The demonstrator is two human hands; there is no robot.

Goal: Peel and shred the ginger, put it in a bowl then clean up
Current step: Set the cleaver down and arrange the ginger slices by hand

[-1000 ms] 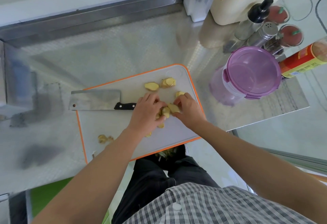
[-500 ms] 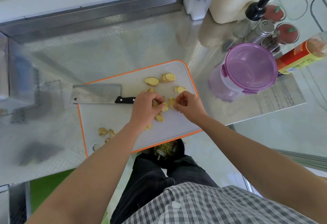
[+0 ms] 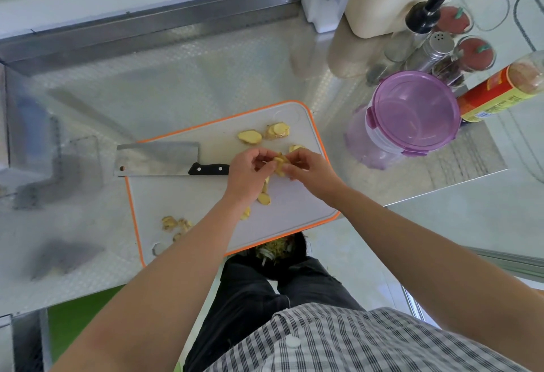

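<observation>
Whereas both hands lay low among scattered pieces a second ago, the left hand [image 3: 247, 176] and right hand [image 3: 313, 171] now pinch a small stack of ginger slices [image 3: 280, 162] between them, near the right edge of the cutting board [image 3: 182, 204]. Further loose slices [image 3: 249, 137] remain near its far right corner; the cleaver [image 3: 156, 158] lies unused. Judgement: slices are being stacked for shredding.
</observation>
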